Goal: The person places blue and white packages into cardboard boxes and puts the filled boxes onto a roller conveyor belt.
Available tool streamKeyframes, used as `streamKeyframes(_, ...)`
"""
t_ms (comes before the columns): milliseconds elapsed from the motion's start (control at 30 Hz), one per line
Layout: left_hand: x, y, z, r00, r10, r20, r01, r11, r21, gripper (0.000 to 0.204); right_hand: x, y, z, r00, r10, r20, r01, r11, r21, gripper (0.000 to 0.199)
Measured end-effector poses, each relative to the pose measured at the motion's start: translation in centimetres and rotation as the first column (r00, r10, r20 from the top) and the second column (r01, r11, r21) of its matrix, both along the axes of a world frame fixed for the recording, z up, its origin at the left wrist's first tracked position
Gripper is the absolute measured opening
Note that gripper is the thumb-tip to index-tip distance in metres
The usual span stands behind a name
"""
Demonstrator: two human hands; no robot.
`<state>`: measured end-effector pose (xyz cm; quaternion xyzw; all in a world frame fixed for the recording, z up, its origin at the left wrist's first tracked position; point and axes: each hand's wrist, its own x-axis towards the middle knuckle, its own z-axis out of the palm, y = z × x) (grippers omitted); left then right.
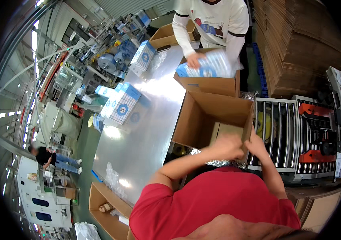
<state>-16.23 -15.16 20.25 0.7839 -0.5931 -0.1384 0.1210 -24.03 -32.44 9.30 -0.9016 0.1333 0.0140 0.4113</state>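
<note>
In front of me stands an open cardboard box [218,101], its flaps up and its inside showing bare brown cardboard at the bottom. My left arm reaches across its near side, and my left hand [231,147] is curled closed at the near right corner. Whatever those fingers hold is hidden and a little blurred. My right hand [256,145] grips the right wall of the box close to that same corner, fingers bent over the cardboard. Crinkled silver wrapping [218,163] shows under the near edge.
Opposite me, a person in a white top [214,24] handles a blue-and-white package [208,66] over another carton [210,85]. Similar packages [122,105] stand on the metal table [154,116]. To the right lie a roller conveyor [276,132] and stacked flat cardboard [294,44].
</note>
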Motion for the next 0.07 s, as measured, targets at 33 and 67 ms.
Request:
streamKeyframes(33, 2.5, 0.1, 3.0, 0.964, 0.082, 0.255, -0.107, 0.991, 0.085, 0.034, 0.1, -1.7, -1.8, 0.998, 0.033, 0.053, -0.034, 0.999, 0.027, 0.085)
streamKeyframes(67, 5.7, 2.5, 2.1, 0.872, 0.197, 0.448, -0.154, 0.979, -0.132, 0.044, 0.5, -1.3, -1.6, 0.997, 0.05, 0.062, -0.052, 0.998, 0.031, 0.085)
